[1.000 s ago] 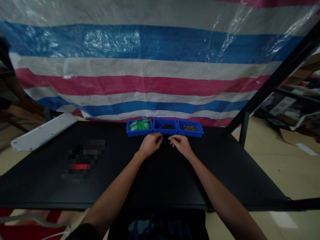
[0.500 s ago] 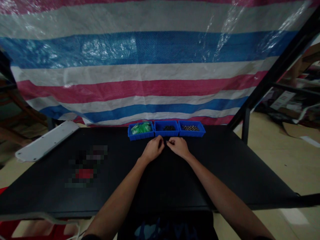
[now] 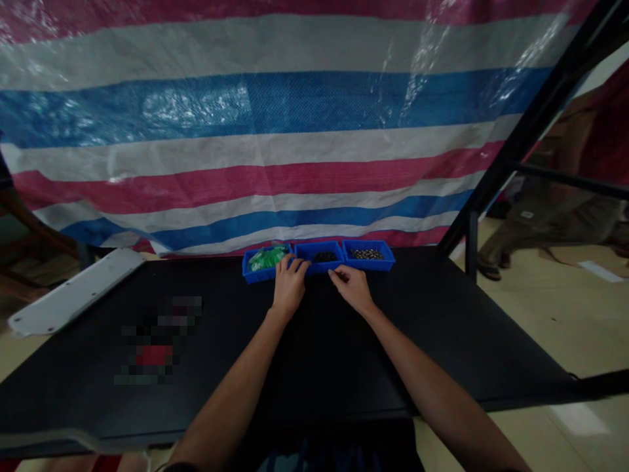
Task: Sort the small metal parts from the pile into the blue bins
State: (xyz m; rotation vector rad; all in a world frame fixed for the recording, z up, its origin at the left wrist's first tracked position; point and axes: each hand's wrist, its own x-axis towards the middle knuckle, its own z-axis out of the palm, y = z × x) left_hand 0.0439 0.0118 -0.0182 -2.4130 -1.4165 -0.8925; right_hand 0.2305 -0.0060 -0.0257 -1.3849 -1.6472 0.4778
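Three blue bins stand in a row at the back of the black table. The left bin (image 3: 255,276) holds green plastic pieces or bags, the middle bin (image 3: 322,267) small dark parts, and the right bin (image 3: 376,264) many small shiny parts. My left hand (image 3: 289,285) is at the front of the left and middle bins, fingers apart and bent forward, with nothing visible in them. Just in front of the middle and right bins, my right hand (image 3: 354,287) has thumb and fingertips pinched together. Whatever it may hold is too small to make out.
A long white panel (image 3: 73,292) lies along the table's left edge. Pixelated items, one red (image 3: 154,355), rest on the left of the black table (image 3: 344,373). A striped plastic sheet (image 3: 275,177) hangs behind. To the right are a black metal frame (image 3: 472,236) and a person (image 3: 555,213).
My left hand has left its place beside the right hand and gone up and left to the bins, its fingers opening. My right hand stays pinched. The view has shifted slightly; a person appears at right.
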